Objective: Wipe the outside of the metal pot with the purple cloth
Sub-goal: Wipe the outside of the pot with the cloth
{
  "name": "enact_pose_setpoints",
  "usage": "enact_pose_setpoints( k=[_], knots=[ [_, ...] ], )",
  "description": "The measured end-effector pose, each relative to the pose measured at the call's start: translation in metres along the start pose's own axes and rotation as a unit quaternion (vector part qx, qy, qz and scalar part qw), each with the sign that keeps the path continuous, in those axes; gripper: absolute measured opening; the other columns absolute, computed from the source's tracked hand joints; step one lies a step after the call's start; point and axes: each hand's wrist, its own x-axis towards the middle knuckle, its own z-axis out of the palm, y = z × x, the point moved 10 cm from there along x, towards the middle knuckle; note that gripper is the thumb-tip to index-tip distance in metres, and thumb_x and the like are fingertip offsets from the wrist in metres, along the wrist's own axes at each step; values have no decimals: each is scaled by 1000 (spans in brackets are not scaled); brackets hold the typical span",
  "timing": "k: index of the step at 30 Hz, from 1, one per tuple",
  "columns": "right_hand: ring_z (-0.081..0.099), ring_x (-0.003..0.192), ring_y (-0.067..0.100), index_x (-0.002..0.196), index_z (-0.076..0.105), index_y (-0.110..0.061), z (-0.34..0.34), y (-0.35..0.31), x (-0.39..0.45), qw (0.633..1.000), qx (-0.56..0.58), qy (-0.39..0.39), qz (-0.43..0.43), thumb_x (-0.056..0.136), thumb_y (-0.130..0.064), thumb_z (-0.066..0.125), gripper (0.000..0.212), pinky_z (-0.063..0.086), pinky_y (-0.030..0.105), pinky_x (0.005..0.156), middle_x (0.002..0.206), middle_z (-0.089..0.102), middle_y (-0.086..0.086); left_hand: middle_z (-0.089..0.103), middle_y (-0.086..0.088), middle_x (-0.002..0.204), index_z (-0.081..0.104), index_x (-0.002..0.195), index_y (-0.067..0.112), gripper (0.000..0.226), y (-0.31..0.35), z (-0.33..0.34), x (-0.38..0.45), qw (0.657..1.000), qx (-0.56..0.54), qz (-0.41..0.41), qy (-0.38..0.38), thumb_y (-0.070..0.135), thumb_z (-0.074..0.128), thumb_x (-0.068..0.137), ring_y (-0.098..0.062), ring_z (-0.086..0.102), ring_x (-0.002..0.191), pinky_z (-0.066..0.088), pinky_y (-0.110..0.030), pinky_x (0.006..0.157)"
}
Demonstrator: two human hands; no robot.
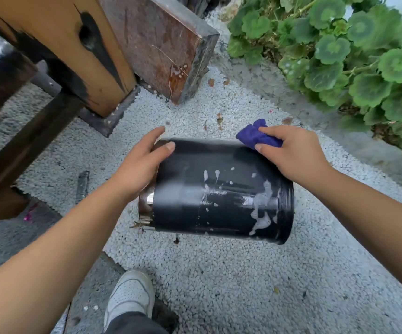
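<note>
A black metal pot (209, 189) lies on its side above the white gravel, its shiny rim to the left and its base to the right. White smears and drips mark its near side. My left hand (144, 162) grips the rim end, thumb on the black wall. My right hand (294, 153) presses a bunched purple cloth (255, 136) against the pot's upper far right side.
White gravel ground (219, 273) lies all around. A wooden post (74, 51) and a rusty brown block (161, 44) stand at the back left. Green leafy plants (351, 56) fill the upper right. My white shoe (130, 297) is below the pot.
</note>
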Motion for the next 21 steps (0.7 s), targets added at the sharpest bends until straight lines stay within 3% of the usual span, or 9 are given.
enact_pose_setpoints(
  k=[4, 7, 9, 11, 14, 17, 19, 21],
  knots=[
    [62, 108, 27, 115, 72, -19, 14, 7, 5, 1000, -3, -4, 7, 86, -29, 70, 31, 35, 20, 82, 115, 71, 8, 33, 7, 157, 44, 142, 30, 60, 9, 1, -3, 996, 54, 67, -30, 36, 59, 84, -8, 32, 144, 29, -40, 119],
    [65, 96, 28, 106, 76, -17, 12, 11, 13, 1000, 7, 6, 5, 86, -31, 69, 26, 40, 24, 77, 102, 74, 10, 27, 1, 160, 46, 136, 26, 61, 15, 4, -7, 987, 95, 113, -55, 39, 64, 79, -2, 25, 146, 29, -21, 114],
    [64, 80, 26, 97, 76, -15, 15, 15, 21, 1000, 5, 3, 19, 86, -34, 68, 23, 41, 25, 68, 81, 73, 8, 27, -4, 160, 50, 132, 23, 59, 21, 4, -10, 985, 97, 135, -52, 42, 65, 77, -4, 27, 146, 32, -17, 110],
    [56, 67, 20, 89, 75, -17, 18, 20, 29, 999, 13, 6, 39, 86, -34, 67, 20, 33, 13, 54, 63, 62, -1, 30, -9, 158, 51, 130, 22, 56, 30, -1, -20, 971, 140, 195, -19, 47, 65, 82, -9, 27, 147, 32, -22, 113],
    [56, 70, 20, 78, 72, -16, 24, 27, 41, 996, 25, 4, 82, 85, -35, 66, 21, 29, 23, 52, 64, 61, 1, 28, -17, 159, 46, 139, 10, 72, 29, 7, -53, 907, 295, 300, -25, 60, 54, 89, -32, 17, 151, 19, -44, 123],
    [52, 62, 14, 64, 65, -17, 28, 33, 47, 992, 57, 8, 115, 82, -37, 66, 27, 34, 19, 52, 59, 59, -6, 23, -22, 160, 45, 140, 4, 76, 12, 30, -79, 859, 387, 332, -52, 61, 51, 89, -44, 6, 150, 10, -47, 124],
    [53, 62, 11, 64, 66, -18, 32, 37, 48, 986, 91, 9, 136, 80, -36, 68, 24, 38, 18, 56, 61, 60, -9, 28, -22, 157, 51, 135, 2, 74, 11, 31, -80, 855, 402, 327, -22, 61, 48, 90, -44, 10, 150, 12, -46, 123],
    [57, 67, 9, 77, 74, -20, 36, 43, 47, 963, 200, 13, 179, 81, -32, 71, 13, 43, 22, 64, 71, 66, -6, 35, -21, 153, 53, 132, -1, 73, 18, 26, -74, 873, 373, 315, -1, 60, 46, 92, -41, 16, 150, 17, -48, 122]
  ],
)
